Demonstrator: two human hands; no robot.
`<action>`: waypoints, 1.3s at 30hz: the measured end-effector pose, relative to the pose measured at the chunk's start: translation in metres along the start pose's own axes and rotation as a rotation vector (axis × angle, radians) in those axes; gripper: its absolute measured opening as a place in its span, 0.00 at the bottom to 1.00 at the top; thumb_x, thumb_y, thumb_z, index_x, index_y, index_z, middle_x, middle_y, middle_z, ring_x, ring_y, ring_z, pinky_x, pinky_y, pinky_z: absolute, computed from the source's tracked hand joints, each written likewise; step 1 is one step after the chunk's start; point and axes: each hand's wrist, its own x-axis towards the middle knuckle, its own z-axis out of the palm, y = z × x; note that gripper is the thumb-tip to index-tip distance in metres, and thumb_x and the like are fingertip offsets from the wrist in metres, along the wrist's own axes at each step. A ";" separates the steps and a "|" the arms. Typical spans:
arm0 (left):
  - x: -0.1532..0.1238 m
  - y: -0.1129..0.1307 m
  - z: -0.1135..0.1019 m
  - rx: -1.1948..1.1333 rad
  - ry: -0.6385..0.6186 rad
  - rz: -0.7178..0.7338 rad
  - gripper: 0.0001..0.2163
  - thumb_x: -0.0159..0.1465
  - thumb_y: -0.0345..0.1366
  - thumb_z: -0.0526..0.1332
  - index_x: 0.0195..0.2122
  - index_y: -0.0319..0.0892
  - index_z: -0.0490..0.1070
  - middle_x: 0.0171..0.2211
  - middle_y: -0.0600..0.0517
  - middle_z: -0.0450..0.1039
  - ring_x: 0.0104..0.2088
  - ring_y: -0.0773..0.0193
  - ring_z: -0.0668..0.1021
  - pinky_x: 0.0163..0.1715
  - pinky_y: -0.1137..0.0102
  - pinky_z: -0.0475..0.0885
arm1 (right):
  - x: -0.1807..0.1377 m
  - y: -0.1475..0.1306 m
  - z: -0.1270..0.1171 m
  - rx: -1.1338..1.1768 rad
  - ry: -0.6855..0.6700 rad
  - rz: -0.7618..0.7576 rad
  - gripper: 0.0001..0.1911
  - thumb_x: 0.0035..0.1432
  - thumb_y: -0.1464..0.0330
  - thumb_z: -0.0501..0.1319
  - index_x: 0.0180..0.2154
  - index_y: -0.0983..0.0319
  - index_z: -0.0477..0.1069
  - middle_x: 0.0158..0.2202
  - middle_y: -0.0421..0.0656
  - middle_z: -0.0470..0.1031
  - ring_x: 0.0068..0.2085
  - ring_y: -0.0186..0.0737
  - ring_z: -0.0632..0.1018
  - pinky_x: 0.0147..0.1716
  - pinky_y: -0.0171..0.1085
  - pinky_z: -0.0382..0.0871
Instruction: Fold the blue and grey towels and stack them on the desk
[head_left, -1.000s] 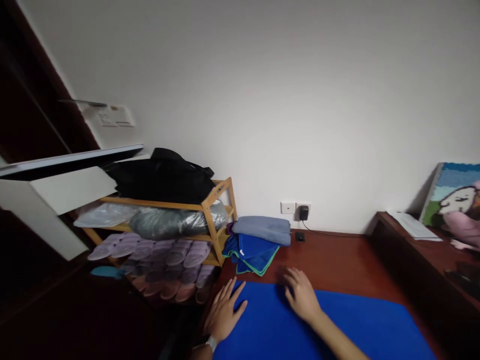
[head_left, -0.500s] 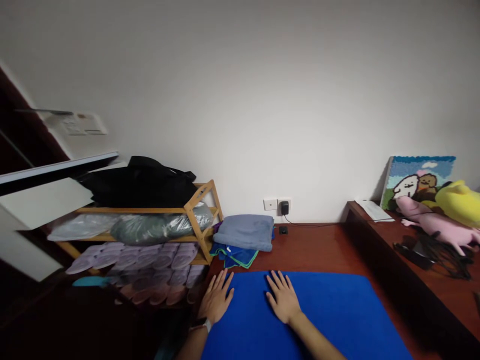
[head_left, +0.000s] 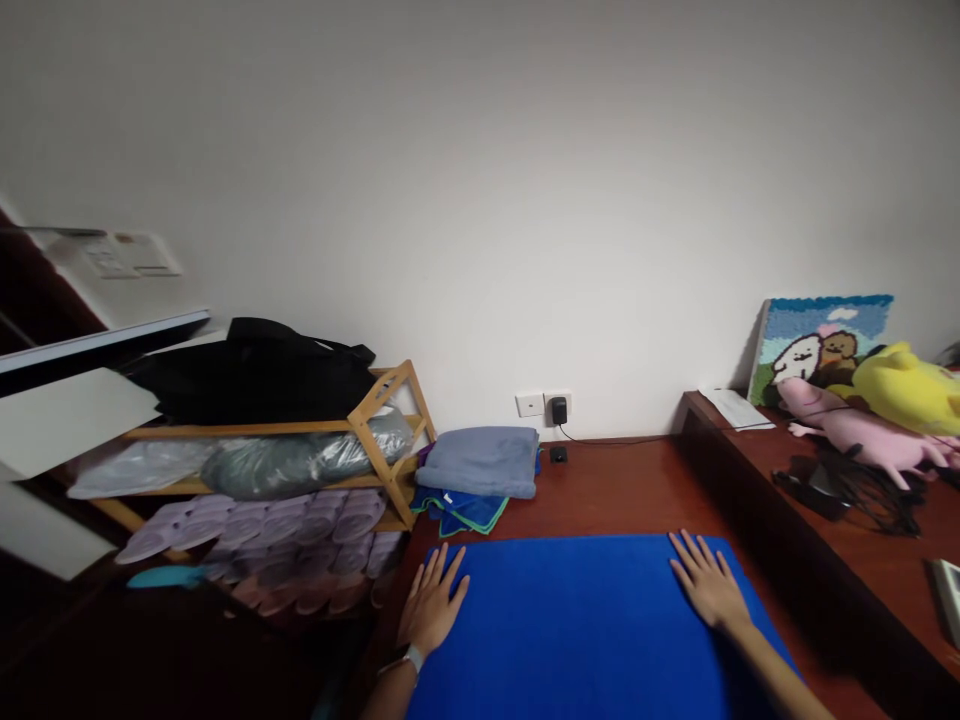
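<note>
Reddish-brown tabletop (head_left: 630,490) stands against a pale wall (head_left: 480,200), on which we record 2 white socket plates (head_left: 530,404), the right-hand plate carrying a black plug (head_left: 559,410). We find the blue cloth (head_left: 570,630) spread flat across the near part of the tabletop. Our left hand (head_left: 433,605) lies palm down at the cloth's left edge, near its far corner, fingers extended and unclenched. Our right hand (head_left: 711,585) lies palm down near the far right corner, fingers likewise parted and released. Past the cloth, toward the left, we note a folded grey-blue towel (head_left: 480,460) lying on a green-edged blue cloth (head_left: 469,512). Beside these, a wooden rack (head_left: 379,480) bears a black bag (head_left: 262,375), plastic-wrapped bundles (head_left: 285,465) and lilac slippers (head_left: 300,515). On the raised ledge (head_left: 885,570) at right, we observe 2 plush toys, pink (head_left: 840,430) and yellow (head_left: 907,390), before a picture (head_left: 814,325) showing 2 dogs.
</note>
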 end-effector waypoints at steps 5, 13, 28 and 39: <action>0.002 0.001 -0.004 0.011 -0.031 -0.002 0.28 0.73 0.53 0.46 0.72 0.54 0.53 0.74 0.49 0.47 0.73 0.52 0.55 0.70 0.51 0.51 | 0.012 0.030 0.004 -0.036 0.004 0.003 0.36 0.68 0.48 0.37 0.73 0.49 0.43 0.75 0.34 0.43 0.75 0.47 0.45 0.72 0.53 0.39; 0.005 -0.014 -0.001 0.003 -0.013 0.021 0.29 0.71 0.59 0.49 0.71 0.57 0.54 0.75 0.48 0.47 0.73 0.46 0.53 0.69 0.50 0.55 | 0.019 0.062 0.020 0.002 0.038 0.073 0.39 0.66 0.49 0.37 0.73 0.57 0.47 0.76 0.41 0.42 0.75 0.45 0.44 0.71 0.49 0.43; 0.005 -0.020 0.002 -0.047 0.006 0.013 0.29 0.71 0.59 0.47 0.71 0.58 0.54 0.75 0.50 0.48 0.73 0.49 0.54 0.69 0.52 0.55 | 0.017 0.067 0.019 -0.027 -0.010 0.104 0.41 0.64 0.50 0.35 0.73 0.55 0.45 0.76 0.39 0.39 0.74 0.45 0.42 0.71 0.52 0.44; -0.001 -0.033 0.009 -0.045 0.015 0.059 0.31 0.72 0.58 0.45 0.73 0.54 0.49 0.74 0.50 0.48 0.73 0.53 0.55 0.70 0.53 0.53 | 0.012 -0.062 -0.021 0.015 0.156 -0.032 0.39 0.67 0.58 0.38 0.70 0.75 0.53 0.74 0.55 0.49 0.74 0.53 0.48 0.72 0.53 0.40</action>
